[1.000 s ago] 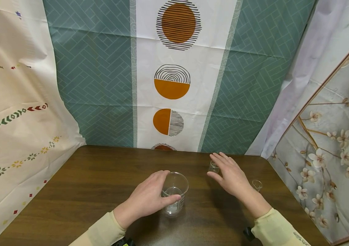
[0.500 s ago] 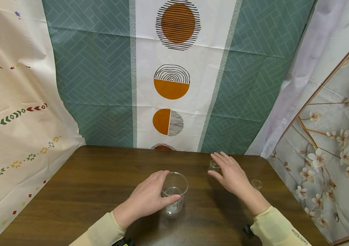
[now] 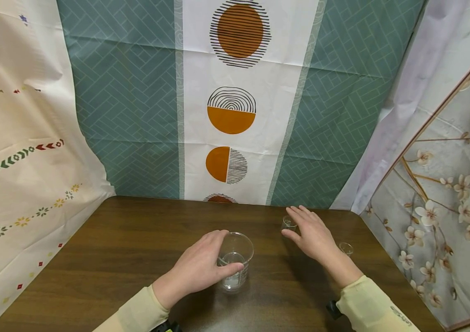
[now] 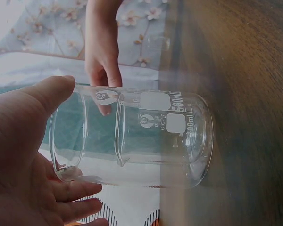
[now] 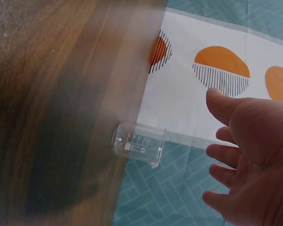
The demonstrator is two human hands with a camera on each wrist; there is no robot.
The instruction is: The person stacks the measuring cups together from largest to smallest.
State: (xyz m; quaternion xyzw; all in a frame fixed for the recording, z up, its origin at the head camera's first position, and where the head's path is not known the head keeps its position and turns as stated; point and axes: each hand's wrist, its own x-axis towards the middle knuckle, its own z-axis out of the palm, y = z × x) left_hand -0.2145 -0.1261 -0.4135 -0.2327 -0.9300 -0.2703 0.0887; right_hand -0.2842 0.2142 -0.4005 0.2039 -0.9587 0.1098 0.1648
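A large clear glass beaker [image 3: 241,272] with white markings stands upright on the table near the front middle. A smaller beaker [image 4: 146,141] sits nested inside it. My left hand [image 3: 199,265] holds the large beaker near its rim, thumb on the near side and fingers round the far side. My right hand [image 3: 311,235] hovers with spread fingers, thumb apart, beside a small upright beaker [image 5: 139,143] at the back right. That beaker, partly covered by the hand in the head view, stands apart from the fingers in the right wrist view.
Another small glass vessel [image 3: 346,249] stands right of my right forearm, partly hidden by it. The brown wooden table [image 3: 143,240] meets a patterned teal and white cloth [image 3: 143,115] at the back. Patterned cloths hang on both sides.
My right hand has shifted slightly to the right, so more of the small beaker shows. The left hand and the large beaker have not moved.
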